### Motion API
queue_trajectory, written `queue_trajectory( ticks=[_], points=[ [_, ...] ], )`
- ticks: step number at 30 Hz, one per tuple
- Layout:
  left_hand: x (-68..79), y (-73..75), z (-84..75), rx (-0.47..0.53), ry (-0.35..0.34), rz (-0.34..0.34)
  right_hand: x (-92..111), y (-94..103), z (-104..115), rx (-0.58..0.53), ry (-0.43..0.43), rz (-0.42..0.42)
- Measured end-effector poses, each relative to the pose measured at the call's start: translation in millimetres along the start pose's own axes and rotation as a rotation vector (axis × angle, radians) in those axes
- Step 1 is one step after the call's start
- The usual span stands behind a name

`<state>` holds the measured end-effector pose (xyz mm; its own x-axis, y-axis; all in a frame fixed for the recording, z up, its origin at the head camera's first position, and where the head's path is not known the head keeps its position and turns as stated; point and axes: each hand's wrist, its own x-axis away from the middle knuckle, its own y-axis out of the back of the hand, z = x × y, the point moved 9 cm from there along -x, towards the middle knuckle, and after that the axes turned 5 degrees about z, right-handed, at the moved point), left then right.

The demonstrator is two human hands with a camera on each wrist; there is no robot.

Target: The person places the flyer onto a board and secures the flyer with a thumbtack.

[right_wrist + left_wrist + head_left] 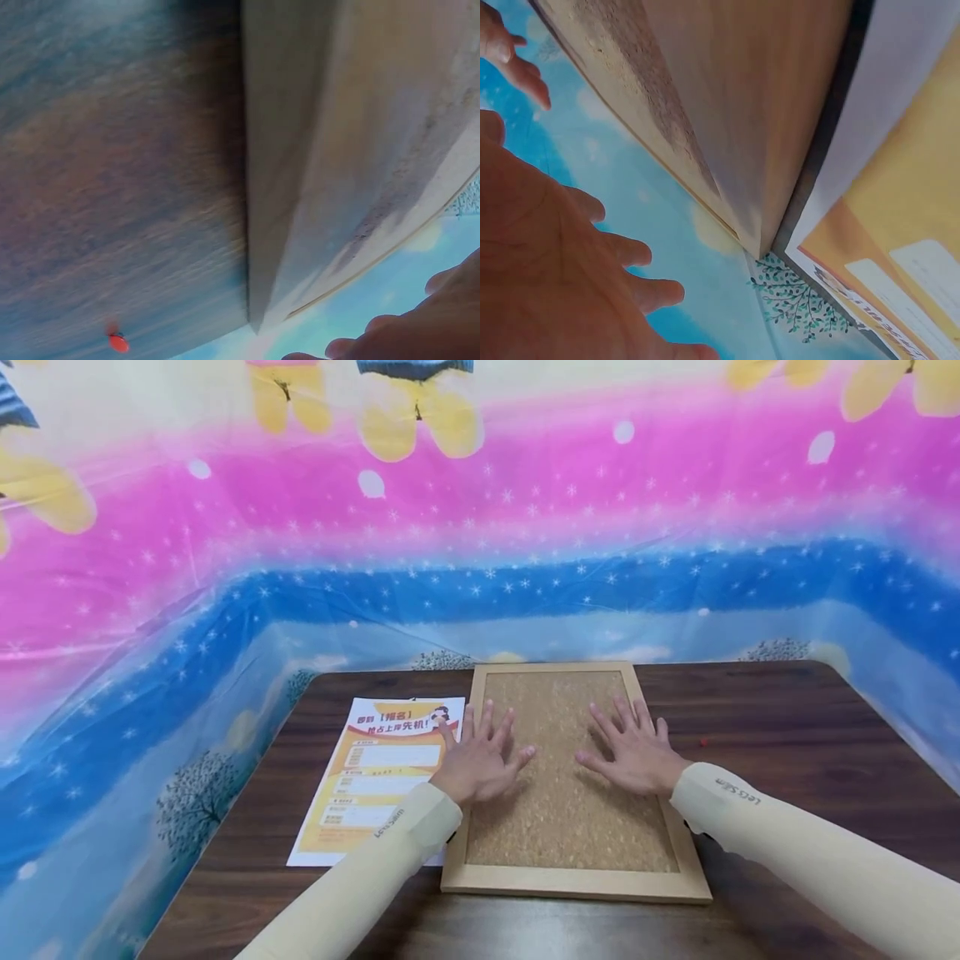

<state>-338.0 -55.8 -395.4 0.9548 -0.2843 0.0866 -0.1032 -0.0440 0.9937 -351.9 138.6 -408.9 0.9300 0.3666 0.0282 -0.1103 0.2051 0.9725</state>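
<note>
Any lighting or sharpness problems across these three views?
Head: pale glare on the wooden tabletop at the bottom edge, soft shadows by the left hand and right hand on the corkboard; left wrist: dim, the corkboard's edges bowed, the orange-yellow flyer steeply foreshortened; right wrist: hazy, the tabletop's grain smeared.

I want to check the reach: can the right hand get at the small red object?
Likely yes: the right hand holds nothing, and past the corkboard, only tabletop lies before the small red object.
</note>
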Motion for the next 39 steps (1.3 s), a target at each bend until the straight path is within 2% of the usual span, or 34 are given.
queue_trajectory(
  ticks=[9, 17, 27, 32, 39],
  points=[
    [8.5, 6.2, 13.2, 0.037, 0.018, 0.002, 8, -0.2, -18, 0.004, -0.008, 0.009],
    [15.1, 16.0, 45.2, 0.05, 0.083, -0.02, 18, 0.8, -41, 0.004, -0.022, -0.01],
    [27.8, 24.4, 85.0, 0.08, 0.13, -0.029, 26, 4.9, -72, 0.021, -0.061, 0.008],
    [32.7, 22.1, 102.3, 0.047, 0.14, -0.026, 28, 10.0, -82, 0.021, -0.061, -0.005],
    [44.8, 16.3, 125.2, 0.061, 0.164, -0.042, 28, 9.8, -96, 0.001, -0.041, -0.026]
  ],
)
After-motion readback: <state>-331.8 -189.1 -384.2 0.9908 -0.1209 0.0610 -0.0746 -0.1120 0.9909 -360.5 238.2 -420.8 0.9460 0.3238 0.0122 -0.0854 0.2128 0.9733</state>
